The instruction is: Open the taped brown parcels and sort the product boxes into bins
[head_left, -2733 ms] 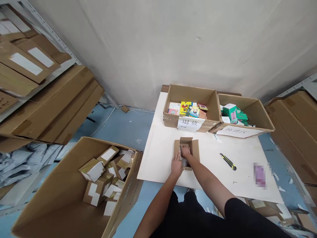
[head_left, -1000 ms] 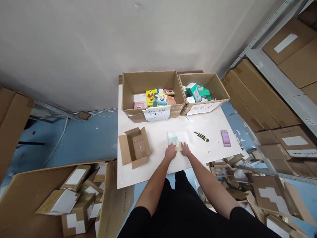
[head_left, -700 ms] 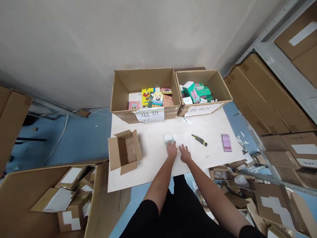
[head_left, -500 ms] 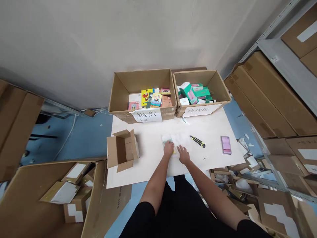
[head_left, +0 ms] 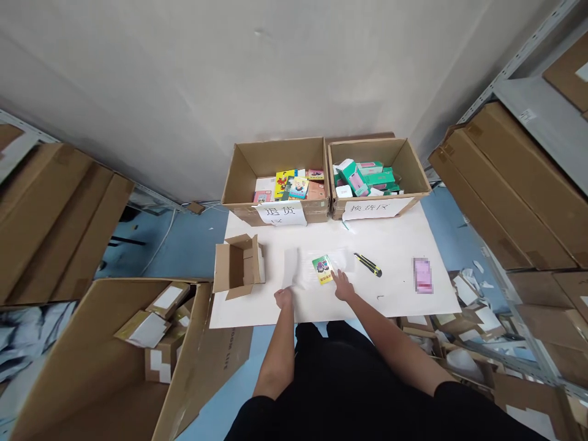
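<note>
The right hand [head_left: 342,285] is lying with fingers stretched out, fingertips touching the green-and-yellow packet [head_left: 323,269], which is sitting flat on the white table [head_left: 399,245] amid clear plastic wrap [head_left: 292,271]. The left hand [head_left: 283,298] is curling at the wrap's near edge; whether it is pinching it cannot be told.

left hand [head_left: 283,298]: fingers curled in, loose fist, knuckles up
right hand [head_left: 342,286]: flat, palm down, fingers stretched forward
forearms: both bare, reaching out, right one a bit further
</note>
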A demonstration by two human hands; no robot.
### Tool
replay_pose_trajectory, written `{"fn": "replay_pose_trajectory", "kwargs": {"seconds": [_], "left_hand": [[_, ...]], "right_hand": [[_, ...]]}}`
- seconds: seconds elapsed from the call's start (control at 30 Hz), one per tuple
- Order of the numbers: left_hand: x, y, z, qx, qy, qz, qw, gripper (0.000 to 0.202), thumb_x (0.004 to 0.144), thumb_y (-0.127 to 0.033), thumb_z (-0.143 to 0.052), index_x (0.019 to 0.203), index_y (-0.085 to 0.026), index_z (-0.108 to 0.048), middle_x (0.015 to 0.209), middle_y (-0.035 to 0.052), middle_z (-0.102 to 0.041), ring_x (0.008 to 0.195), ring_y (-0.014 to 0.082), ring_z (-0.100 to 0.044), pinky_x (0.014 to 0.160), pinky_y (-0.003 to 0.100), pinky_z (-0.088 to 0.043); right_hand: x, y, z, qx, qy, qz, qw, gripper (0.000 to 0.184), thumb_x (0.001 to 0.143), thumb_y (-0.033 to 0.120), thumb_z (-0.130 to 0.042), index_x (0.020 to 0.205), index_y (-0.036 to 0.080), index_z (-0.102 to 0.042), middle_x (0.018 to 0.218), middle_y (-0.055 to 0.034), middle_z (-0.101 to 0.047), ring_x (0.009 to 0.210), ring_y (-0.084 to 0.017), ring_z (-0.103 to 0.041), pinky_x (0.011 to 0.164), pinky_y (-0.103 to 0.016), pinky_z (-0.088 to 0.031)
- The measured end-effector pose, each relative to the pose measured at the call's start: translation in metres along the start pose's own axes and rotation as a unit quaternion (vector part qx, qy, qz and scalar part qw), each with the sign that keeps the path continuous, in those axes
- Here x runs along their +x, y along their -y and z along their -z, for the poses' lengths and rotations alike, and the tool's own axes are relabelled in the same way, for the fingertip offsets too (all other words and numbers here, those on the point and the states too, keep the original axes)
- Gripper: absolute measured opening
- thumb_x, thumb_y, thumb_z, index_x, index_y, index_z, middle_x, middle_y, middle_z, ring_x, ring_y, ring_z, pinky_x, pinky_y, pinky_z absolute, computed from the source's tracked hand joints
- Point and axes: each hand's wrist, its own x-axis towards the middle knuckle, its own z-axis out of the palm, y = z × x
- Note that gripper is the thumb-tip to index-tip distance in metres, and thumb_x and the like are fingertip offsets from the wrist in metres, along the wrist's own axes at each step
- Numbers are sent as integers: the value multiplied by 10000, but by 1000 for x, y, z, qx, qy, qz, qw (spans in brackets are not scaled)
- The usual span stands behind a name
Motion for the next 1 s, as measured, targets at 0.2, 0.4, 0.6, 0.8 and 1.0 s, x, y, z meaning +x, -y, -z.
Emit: {"fn": "replay_pose_trajectory", "kwargs": {"seconds": [0.2,0.4,0.6,0.8,1.0], "left_hand": [[-33,-44,-37,-52,107,-61,991,306,998,-411,-493,1197,-240,-651,1021,63,-770,914,207,-725,844,307,-536],[-12,-81,-80,-51,204,-48,976,470,875,-223,-559,1332,-146,-635,1127,131,-782,997,230,-738,833,308,-545],[-1,-94,-90,-75,231,-48,969,310,900,-215,-542,1134,-201,-745,1059,79,-809,969,202,-747,837,283,-554],[-13,-112,-59,-140,206,-66,966,200,837,-320,-703,992,-197,-733,998,89,-778,932,239,-726,866,369,-569],[-8,-142,17,-359,256,-135,887,449,730,-508,-813,1028,-194,-696,959,41,-696,846,190,-687,780,359,-604]], "right_hand": [[-2,12,0,-51,8,-13,999,974,862,148,-619,1701,339,-164,1783,-65,79,1642,-322,-19,1164,-505,-394],[0,1,-11,-61,21,3,998,1022,864,143,-633,1698,388,-96,1777,-52,124,1642,-318,33,1151,-525,-404],[4,-17,-11,-48,35,42,997,1038,825,106,-582,1710,307,-79,1772,-58,132,1638,-309,85,1172,-548,-393],[5,-17,10,284,-68,23,956,811,832,267,-614,1621,231,-430,1717,-112,-328,1606,-293,-247,1269,-471,-290],[-11,-4,87,574,-169,65,799,740,733,485,-753,1414,221,-630,1299,-136,-709,1228,-326,-665,1020,-463,-539]]}}
